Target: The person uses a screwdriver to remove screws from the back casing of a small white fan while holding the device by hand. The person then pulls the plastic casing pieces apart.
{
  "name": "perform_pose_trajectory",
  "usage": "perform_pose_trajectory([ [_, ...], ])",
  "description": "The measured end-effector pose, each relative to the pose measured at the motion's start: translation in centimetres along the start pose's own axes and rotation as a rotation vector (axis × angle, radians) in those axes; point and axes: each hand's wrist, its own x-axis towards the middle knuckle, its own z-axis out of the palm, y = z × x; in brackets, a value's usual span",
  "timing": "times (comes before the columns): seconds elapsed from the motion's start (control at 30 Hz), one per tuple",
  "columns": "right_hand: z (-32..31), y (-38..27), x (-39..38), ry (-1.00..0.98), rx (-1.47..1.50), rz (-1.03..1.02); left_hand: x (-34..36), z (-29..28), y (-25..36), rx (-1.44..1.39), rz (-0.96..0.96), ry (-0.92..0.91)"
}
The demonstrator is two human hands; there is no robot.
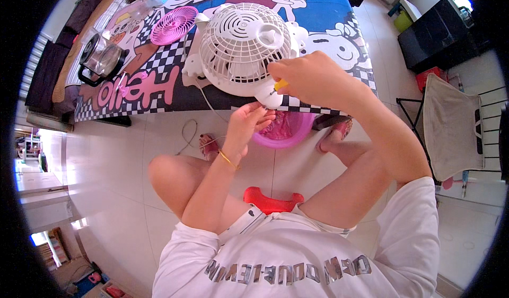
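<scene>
A white electric fan (230, 33) with a domed grille lies on the table near its front edge. My right hand (313, 75) is closed round a small screwdriver (280, 86) with a yellow handle. The shaft points at the rounded white part (270, 97) jutting from the fan toward me. Whether the tip sits in a screw is too small to tell. Just below that part, at the table's edge, my left hand (247, 125) has its thumb and fingertips pinched together. Anything between them is too small to make out. A thin white cord (208, 97) runs from the fan over the edge.
On the patterned tablecloth (328, 11) lie a pink round fan grille (174, 25) and a glass jug (101, 59) with a black handle. Below the table edge stands a pink basin (286, 131). A red stool (273, 200) is beneath me; a beige folding chair (450, 123) stands right.
</scene>
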Motion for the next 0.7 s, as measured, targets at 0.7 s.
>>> perform_pose_trajectory([
  [0.7, 8.1, 4.1, -4.3, -0.129, 1.658, 0.727, 0.3, 1.0, 0.1, -0.184, 0.011, 0.016],
])
